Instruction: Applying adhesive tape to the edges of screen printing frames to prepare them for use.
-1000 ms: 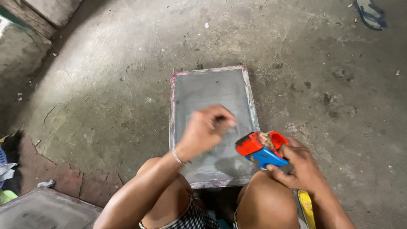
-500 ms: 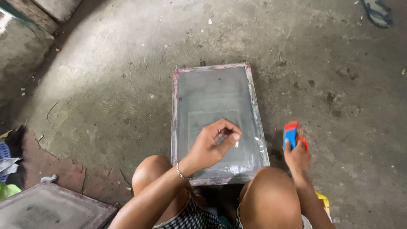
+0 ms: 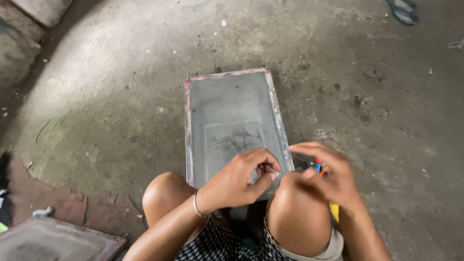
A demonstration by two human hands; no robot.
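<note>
— What is shown at the left edge of the concrete floor (image 3: pixel 106 96)?

— A second framed screen (image 3: pixel 53 240) is seen lying flat in the lower left corner, well apart from the work. A bare knee (image 3: pixel 164 191) is raised just right of it.

— And the work itself?

— A framed screen (image 3: pixel 232 116) with a pink-stained rim is laid flat on the floor, between the knees of a squatting person. A faint drawing is visible in the grey mesh. The step in hand is judged to be the handling of something small at the near edge of the screen; a careful, steady pinch would be called for next, low over the mesh.

— How is the left hand held?

— The left hand (image 3: pixel 241 181) is curled, with thumb and fingertips pressed together over the near edge of the screen. Something tiny appears to be pinched there, but what it is cannot be told.

— And the right hand?

— The right hand (image 3: pixel 326 176) is loosely spread and blurred, just beside the screen's right rim. A small blue and orange tool (image 3: pixel 319 167) is glimpsed under its fingers; whether it is gripped or only touched cannot be told. A sandal (image 3: pixel 403 10) is seen far off at the top right.
</note>
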